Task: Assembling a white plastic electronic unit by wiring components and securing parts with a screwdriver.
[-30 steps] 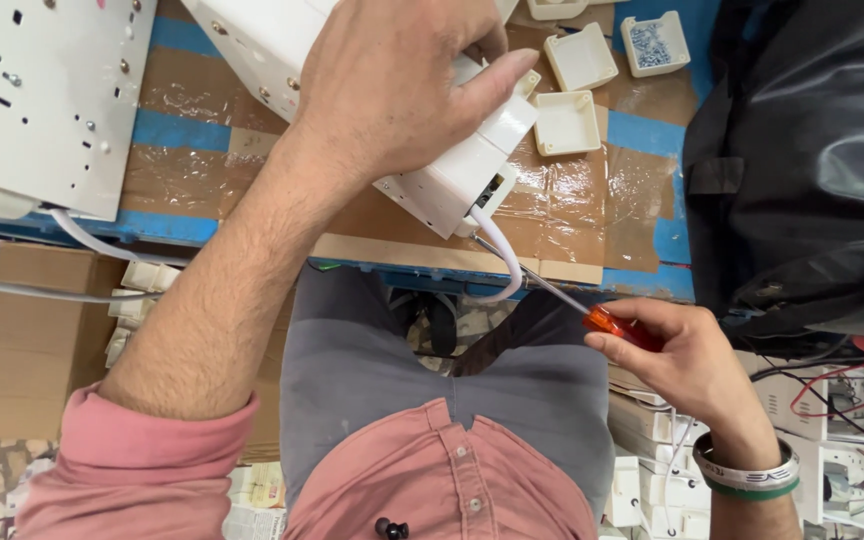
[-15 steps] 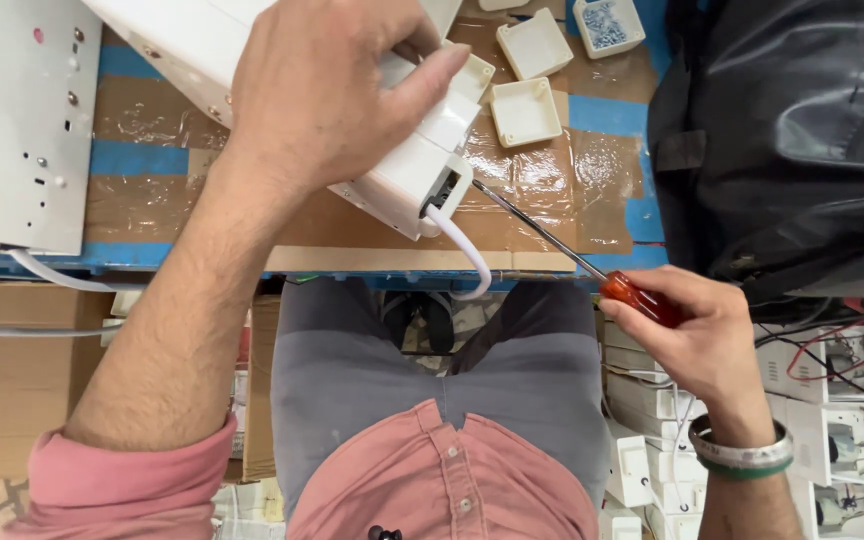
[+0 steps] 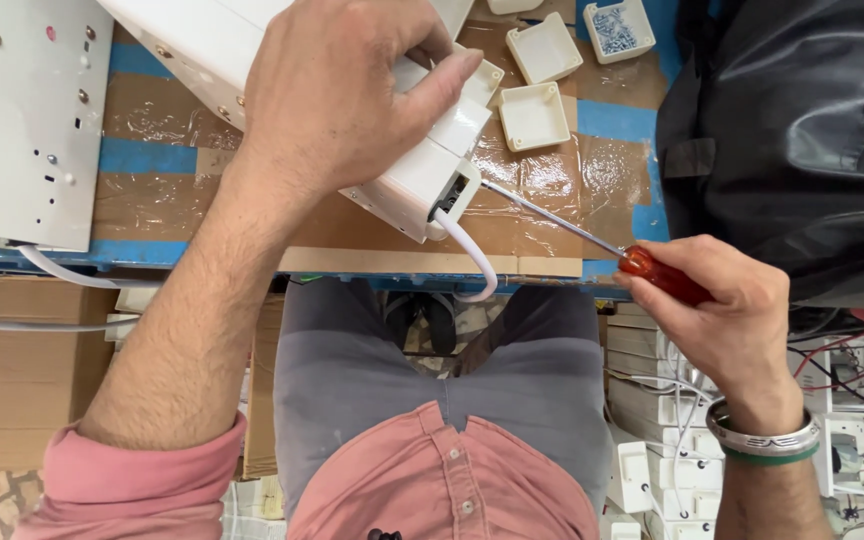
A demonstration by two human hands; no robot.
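My left hand (image 3: 337, 95) grips a white plastic device (image 3: 417, 180) and holds it tilted over the taped workbench (image 3: 162, 190). A white cable (image 3: 472, 255) curls out of the device's lower end. My right hand (image 3: 727, 310) is closed round the red handle of a screwdriver (image 3: 652, 272). Its thin metal shaft runs up and left, and the tip meets the dark opening at the device's end, beside the cable.
A grey metal panel (image 3: 17, 120) with holes lies at the left. Small white square trays (image 3: 534, 115) sit at the bench's far side, one holding screws (image 3: 620, 30). A black bag (image 3: 792, 140) fills the right. White parts and wires (image 3: 852, 440) lie on the floor.
My right hand has brought the screwdriver up and right, so its tip now reaches the device's end. My left hand has shifted the device slightly.
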